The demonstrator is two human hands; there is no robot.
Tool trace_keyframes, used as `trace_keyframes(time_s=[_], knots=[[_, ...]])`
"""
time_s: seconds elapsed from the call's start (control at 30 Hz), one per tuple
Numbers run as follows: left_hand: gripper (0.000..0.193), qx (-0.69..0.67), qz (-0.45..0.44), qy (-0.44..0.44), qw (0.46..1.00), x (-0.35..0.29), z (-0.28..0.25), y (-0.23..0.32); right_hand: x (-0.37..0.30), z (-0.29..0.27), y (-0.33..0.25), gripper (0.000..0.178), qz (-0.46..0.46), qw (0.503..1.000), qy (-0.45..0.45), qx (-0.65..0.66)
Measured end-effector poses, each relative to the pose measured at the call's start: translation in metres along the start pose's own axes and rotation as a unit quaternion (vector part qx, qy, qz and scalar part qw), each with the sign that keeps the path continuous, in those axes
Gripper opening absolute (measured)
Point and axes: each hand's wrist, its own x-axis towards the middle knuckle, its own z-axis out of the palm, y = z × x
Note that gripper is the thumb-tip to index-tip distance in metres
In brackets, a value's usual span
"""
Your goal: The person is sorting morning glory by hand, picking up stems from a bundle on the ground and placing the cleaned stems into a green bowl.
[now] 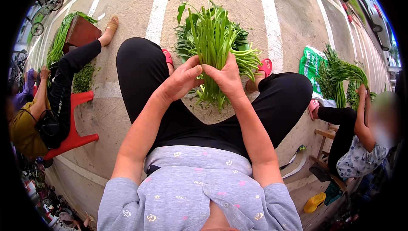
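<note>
The person's left hand (182, 80) and right hand (224, 78) clasp a bundle of long-stemmed leafy greens (210, 39) from its two sides, so the grip of both is closed around the stems; the thumbs come close together across the near side, while some of the fingers are hidden behind the bundle. The bundle is between the parted knees, in front of the body, its stems running away from the person and its lower ends near the concrete pavement (127, 14). Broad dark-green leaves (185, 39) show behind and to the left of it, and a spread of pale cut stems (248, 59) sticks out on the right, beside a red sandal (265, 66). The person wears black trousers (138, 69) and a grey printed top (178, 188). On the left, a co-worker in a mustard top (27, 133) sits at a red plastic stool (78, 99), with more greens (63, 35) beside a reddish-brown box (83, 31). On the right, another person in a floral top (359, 161) holds a drooping bunch of greens (348, 71) near a green-and-white plastic sack (312, 65). White painted lines (160, 5) cross the pavement, and a yellow bag (315, 202) lies at the lower right.
</note>
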Motion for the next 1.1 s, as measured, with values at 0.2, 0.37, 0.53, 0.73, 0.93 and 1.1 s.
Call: trace_keyframes(time_s=[0.2, 0.37, 0.53, 0.73, 0.93, 1.1], knots=[[0.094, 0.013, 0.028, 0.002, 1.0, 0.001, 0.005, 0.003, -0.001, -0.002, -0.015, 0.048, 0.059, 0.996, 0.005, 0.071], [0.084, -0.014, 0.039, 0.019, 0.999, 0.002, 0.004, 0.002, 0.0, -0.002, -0.011, 0.047, 0.07, 0.995, -0.004, 0.068], [0.067, -0.037, 0.011, 0.038, 0.999, 0.007, -0.009, -0.003, -0.004, 0.002, -0.022, 0.048, 0.069, 0.994, -0.035, 0.076], [0.064, -0.029, 0.001, 0.03, 0.999, 0.005, -0.005, -0.004, -0.008, 0.002, -0.026, 0.052, 0.067, 0.994, -0.07, -0.059], [0.059, -0.01, -0.009, 0.036, 0.999, 0.005, -0.004, -0.006, -0.016, 0.012, -0.022, 0.054, -0.037, 0.977, -0.107, -0.181], [0.048, -0.059, -0.011, 0.097, 0.993, 0.007, -0.004, -0.005, -0.015, 0.014, -0.027, 0.063, -0.027, 0.974, -0.117, -0.192]])
